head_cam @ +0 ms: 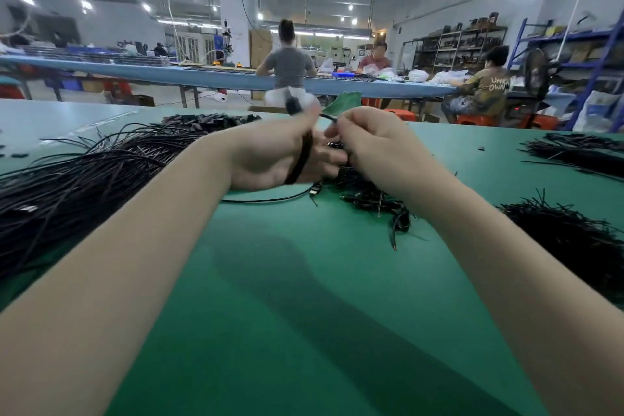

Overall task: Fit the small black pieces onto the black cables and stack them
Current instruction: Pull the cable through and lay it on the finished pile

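There, above the green table point(304, 280), the left hand point(270, 152) gripped a bundle of black cables point(300, 159), while the right hand point(371, 142) pinched one cable's end point(329, 117) just beside it. Workers sat at a long bench point(202, 76) behind. Loose cables point(84, 172) lay thin and glossy at left.

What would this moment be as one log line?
step: fitting | left hand: grips bundle of thin black cables | right hand: pinches one cable end | green table
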A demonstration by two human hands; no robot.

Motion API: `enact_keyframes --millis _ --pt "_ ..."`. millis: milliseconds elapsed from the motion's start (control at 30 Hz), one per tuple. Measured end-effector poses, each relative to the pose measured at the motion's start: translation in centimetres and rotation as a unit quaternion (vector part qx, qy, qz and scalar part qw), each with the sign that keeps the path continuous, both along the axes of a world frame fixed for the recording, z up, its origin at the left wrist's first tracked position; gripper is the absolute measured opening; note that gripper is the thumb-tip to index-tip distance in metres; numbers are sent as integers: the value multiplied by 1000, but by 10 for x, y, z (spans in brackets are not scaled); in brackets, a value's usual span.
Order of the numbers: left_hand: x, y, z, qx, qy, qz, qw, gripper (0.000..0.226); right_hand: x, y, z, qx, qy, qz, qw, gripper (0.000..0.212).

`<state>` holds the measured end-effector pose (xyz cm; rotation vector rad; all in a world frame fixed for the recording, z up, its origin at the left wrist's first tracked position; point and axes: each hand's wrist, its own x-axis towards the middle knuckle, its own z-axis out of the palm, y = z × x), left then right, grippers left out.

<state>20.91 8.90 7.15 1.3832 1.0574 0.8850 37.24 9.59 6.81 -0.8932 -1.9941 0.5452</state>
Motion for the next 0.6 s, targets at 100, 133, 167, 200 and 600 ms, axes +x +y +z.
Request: enact_keyframes --millis 100,133,167,200,600 --pt "-4 -2 7 68 -146 19 987 58 -15 -11 -11 -37 -37 63 997 26" --pt "-3 -3 8 84 -164 15 983 54 -16 -11 -17 -79 -29 79 993 26" --pt "-3 -4 10 97 -188 16 977 51 -17 -10 -22 -140 -15 96 985 28" --pt "-2 -5 12 105 -220 19 970 51 -15 -8 -26 -207 -3 115 972 31" --pt "12 4 -10 -3 -294 -11 956 45 -3 13 -39 -488 233 188 820 24"
